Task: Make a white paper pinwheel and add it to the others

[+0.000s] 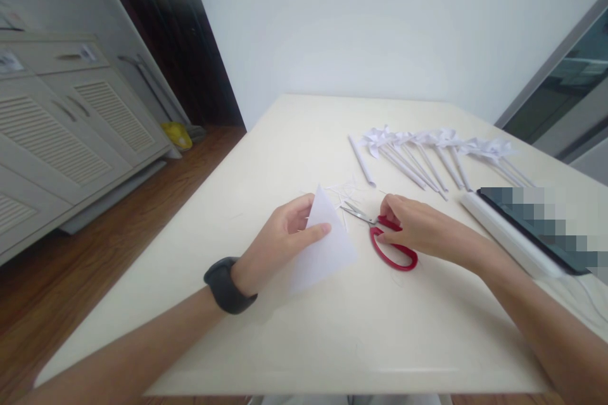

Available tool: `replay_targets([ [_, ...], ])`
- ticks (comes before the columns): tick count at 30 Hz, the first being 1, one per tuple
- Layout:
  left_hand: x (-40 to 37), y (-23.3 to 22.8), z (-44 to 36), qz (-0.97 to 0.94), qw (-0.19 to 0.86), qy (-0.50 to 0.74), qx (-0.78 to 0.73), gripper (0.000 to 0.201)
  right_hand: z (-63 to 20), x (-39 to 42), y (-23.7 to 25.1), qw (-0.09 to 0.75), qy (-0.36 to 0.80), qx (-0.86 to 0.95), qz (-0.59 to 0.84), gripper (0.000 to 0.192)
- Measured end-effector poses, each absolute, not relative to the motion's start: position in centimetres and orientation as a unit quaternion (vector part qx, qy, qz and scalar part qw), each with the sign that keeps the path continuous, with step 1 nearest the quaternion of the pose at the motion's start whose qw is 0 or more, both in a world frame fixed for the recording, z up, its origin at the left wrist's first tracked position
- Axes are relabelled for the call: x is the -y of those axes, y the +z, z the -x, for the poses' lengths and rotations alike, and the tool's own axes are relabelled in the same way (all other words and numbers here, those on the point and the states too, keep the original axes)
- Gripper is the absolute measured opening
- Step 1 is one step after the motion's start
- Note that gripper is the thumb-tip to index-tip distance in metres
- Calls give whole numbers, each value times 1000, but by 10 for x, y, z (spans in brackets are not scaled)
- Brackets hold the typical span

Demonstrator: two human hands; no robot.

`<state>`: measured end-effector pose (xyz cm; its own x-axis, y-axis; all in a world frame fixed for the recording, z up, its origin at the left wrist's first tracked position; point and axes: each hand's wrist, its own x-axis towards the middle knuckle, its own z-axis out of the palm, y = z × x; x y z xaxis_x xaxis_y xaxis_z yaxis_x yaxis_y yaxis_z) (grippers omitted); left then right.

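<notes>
White folded paper triangle point(325, 242) pinched in left hand point(280, 240); right hand point(418, 228) fingers on red-handled scissors point(387, 237)

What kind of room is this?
Probably a room in a home: a cream table by a plain wall, white louvred cabinets on a wooden floor, and paper pinwheels laid out for crafting.

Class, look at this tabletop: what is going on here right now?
A person sits at a cream table. The left hand holds up a folded white paper triangle by its edge. The right hand rests on the red-handled scissors, which lie flat on the table, blades closed. Thin paper trimmings lie just beyond, and a row of white paper pinwheels on sticks lies farther back.
</notes>
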<state>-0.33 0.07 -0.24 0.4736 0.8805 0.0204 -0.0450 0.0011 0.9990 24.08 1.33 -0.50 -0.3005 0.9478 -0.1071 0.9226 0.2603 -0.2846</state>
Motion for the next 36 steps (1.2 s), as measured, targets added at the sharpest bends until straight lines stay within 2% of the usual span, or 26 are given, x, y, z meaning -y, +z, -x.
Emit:
replay_targets([
  [4,1,-2,5,-588,613,390,-356,30,-243,-12,2,47,154,772,614,10],
  [8,1,-1,6,-585,607,401,-358,26,-252,-14,12,71,263,737,619,24],
  [12,0,0,7,-592,588,406,-372,25,-256,-15,19,102,323,748,571,24],
  [22,-1,-1,8,-583,549,433,-413,31,-248,-13,28,191,201,761,586,36],
  [25,-1,-1,7,-585,541,439,-415,33,-244,-14,29,220,210,752,585,32],
  [28,-1,-1,6,-585,543,443,-409,33,-237,-11,30,238,308,742,546,20],
  [32,-1,0,6,-581,550,446,-402,32,-228,-4,30,253,514,676,464,17],
  [36,-1,0,6,-569,564,447,-398,34,-218,3,28,260,594,644,406,20],
])
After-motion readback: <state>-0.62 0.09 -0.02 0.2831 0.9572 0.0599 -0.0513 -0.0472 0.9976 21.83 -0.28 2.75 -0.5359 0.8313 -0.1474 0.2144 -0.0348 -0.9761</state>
